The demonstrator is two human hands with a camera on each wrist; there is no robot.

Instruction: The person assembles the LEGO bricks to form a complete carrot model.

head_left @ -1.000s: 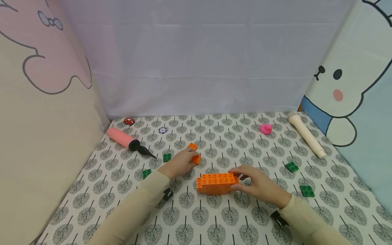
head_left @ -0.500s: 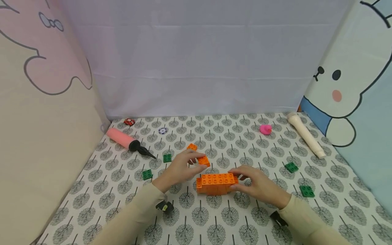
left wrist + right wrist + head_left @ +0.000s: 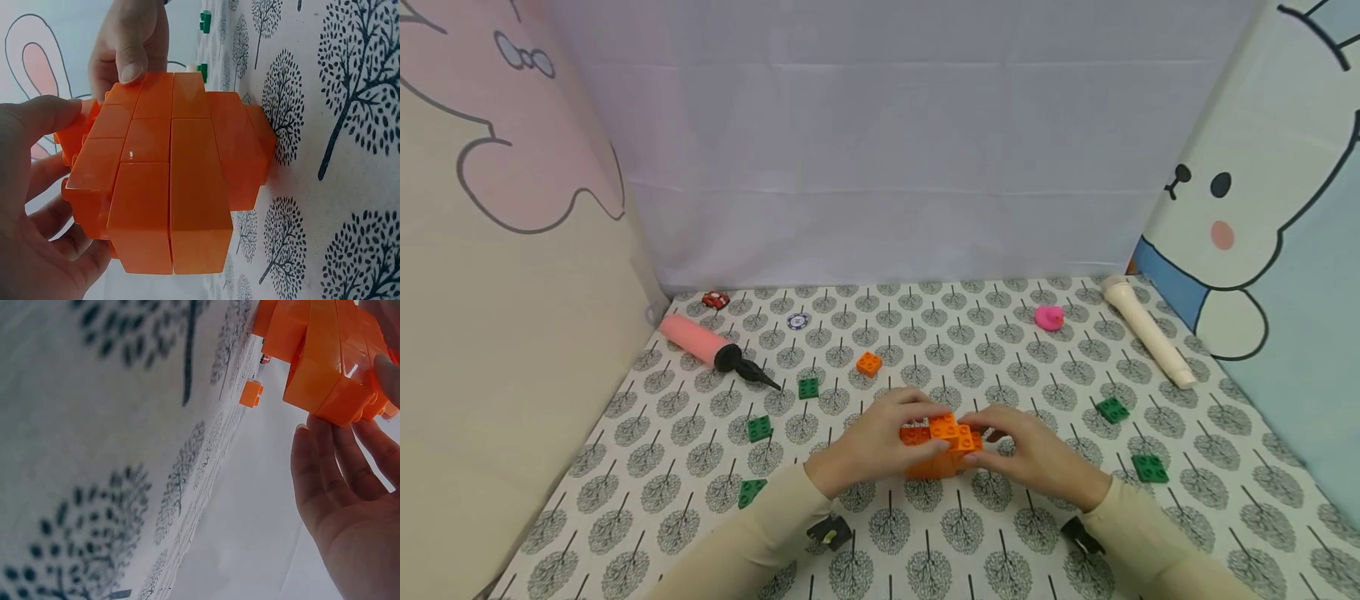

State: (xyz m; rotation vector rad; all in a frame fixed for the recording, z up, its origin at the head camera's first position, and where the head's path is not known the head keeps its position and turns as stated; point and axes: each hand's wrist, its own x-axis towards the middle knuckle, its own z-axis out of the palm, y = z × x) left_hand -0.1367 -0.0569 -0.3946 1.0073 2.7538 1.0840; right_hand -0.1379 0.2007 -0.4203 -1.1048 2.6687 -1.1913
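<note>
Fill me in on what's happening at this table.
A person is building with interlocking toy bricks. The left hand pinches an orange brick at the top of a stepped orange brick structure, while the right hand grips the structure's right end. Whether that brick is pressed fully home can't be told. One loose orange brick lies beyond the hands, and green bricks lie to either side.

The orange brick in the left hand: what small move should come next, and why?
Probably press the orange brick straight down. The left hand pinches it at the studded top of the orange block structure, whose end the right hand holds. Whether it is fully seated, I cannot tell.
</note>
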